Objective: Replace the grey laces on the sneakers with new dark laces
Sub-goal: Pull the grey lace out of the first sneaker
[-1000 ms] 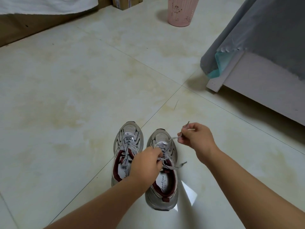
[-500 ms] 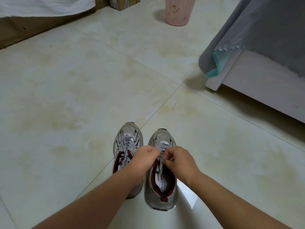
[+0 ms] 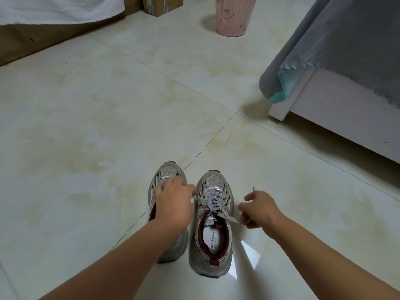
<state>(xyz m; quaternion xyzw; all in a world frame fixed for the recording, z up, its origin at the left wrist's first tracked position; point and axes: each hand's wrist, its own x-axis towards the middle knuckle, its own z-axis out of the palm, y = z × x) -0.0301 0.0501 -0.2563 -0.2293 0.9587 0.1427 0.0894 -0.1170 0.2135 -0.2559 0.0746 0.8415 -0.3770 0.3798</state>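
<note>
Pinching one grey lace [image 3: 213, 201] end in each hand, left hand [image 3: 174, 204] at 9 o'clock and right hand [image 3: 258, 210] at 3 o'clock of the right sneaker [image 3: 213, 241], you are only starting: both sneakers are still wearing grey, and no dark laces are showing.

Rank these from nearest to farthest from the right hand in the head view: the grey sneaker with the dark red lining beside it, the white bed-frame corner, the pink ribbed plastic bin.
1. Grey sneaker with dark red lining: just left of the right hand, whose fingers pinch its grey lace.
2. White bed-frame corner: ahead, to the right.
3. Pink ribbed plastic bin: far ahead, at the top edge.
</note>
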